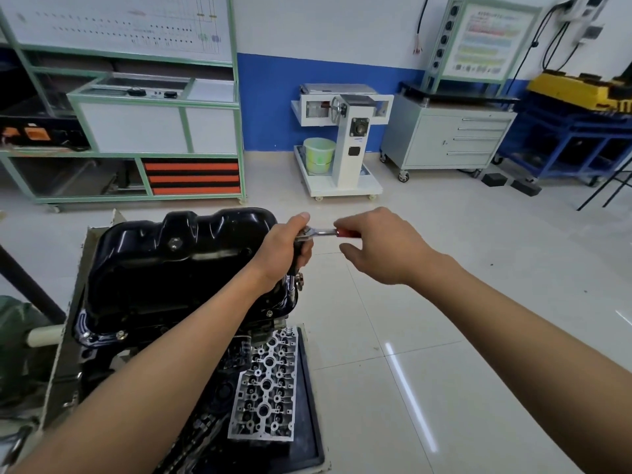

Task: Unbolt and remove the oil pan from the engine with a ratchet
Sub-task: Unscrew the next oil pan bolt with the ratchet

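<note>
Left hand gripped the ratchet head, best kept square over the oil pan flange below; right hand curled round its handle.

The oil pan is black sheet metal with a wet-looking gloss, its smooth curves catching pale highlights; the bolts along its flange are bright bare metal; the ratchet has a polished chrome head and a shiny red handle, plastic by the look of it; the cylinder head is raw silver cast metal, dull and slightly grainy; the tray beneath it is matt black; the floor is pale glazed tile, mirror-smooth; the bucket is pale green plastic; the cabinet is grey painted metal, satin.
</note>
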Tool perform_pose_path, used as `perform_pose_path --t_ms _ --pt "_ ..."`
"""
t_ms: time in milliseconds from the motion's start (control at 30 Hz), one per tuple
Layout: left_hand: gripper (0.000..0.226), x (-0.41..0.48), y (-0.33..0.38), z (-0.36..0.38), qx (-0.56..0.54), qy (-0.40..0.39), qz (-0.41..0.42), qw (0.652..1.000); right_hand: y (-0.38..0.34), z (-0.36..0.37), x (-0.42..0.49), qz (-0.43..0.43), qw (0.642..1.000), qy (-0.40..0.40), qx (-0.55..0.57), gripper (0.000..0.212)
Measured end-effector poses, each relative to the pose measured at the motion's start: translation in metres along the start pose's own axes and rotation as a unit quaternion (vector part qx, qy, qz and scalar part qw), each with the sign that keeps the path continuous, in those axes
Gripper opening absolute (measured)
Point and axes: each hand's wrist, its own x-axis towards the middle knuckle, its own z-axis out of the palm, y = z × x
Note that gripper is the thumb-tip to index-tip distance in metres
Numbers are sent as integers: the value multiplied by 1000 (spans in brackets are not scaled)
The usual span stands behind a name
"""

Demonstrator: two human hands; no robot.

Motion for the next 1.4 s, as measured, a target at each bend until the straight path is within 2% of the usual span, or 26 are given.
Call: perform_pose_path --t_ms 33,167,367,500,567,633,700,767,800,867,967,1067,1167,1233,1333,1400 --pt "59 0 -1 2 0 10 1 1000 -5 -2 -5 8 1000 -4 -20 10" --pt "59 0 -2 11 11 53 2 999 -31 -7 -27 19 999 -40 -1 38" --pt "55 0 -1 18 -9 76 -8 997 -60 -5 -39 -11 997 -60 52 39" --pt "51 1 2 13 1 70 -3 998 -47 -13 -30 9 989 -90 117 35" --pt "52 1 4 4 35 23 13 999 -34 -20 -22 8 988 -122 93 26" --pt "50 0 7 -6 56 -67 17 996 -19 -22 -11 14 991 -128 24 10" --pt "47 -2 9 -12 84 -155 5 984 -10 -17 4 30 994 -94 -43 27" --pt "48 -2 11 -10 111 -208 -10 972 -8 -6 20 13 997 -50 -59 42" --pt "48 -2 11 -7 114 -224 -17 968 -9 0 26 -19 998 -37 -42 47" --pt "48 -3 12 -4 96 -238 -22 966 -12 10 34 -85 994 -35 61 53" --pt "59 -6 9 -8 55 -213 -29 975 -9 17 37 -99 973 -51 203 68" --pt "71 -6 6 -12 19 -142 -52 988 1 22 32 -94 974 -32 202 75" --pt "74 -3 5 -12 -11 -87 -48 995 3 17 24 -75 985 -21 156 65" --pt "74 -2 4 -9 -10 -58 -46 997 2 13 17 -63 995 -19 79 52" --pt "71 -1 1 -6 -10 -10 -51 999 -10 -2 3 -31 998 -25 -54 5" --pt "69 0 0 -3 -16 16 -45 999 -20 -7 -6 -17 997 -32 -74 29"
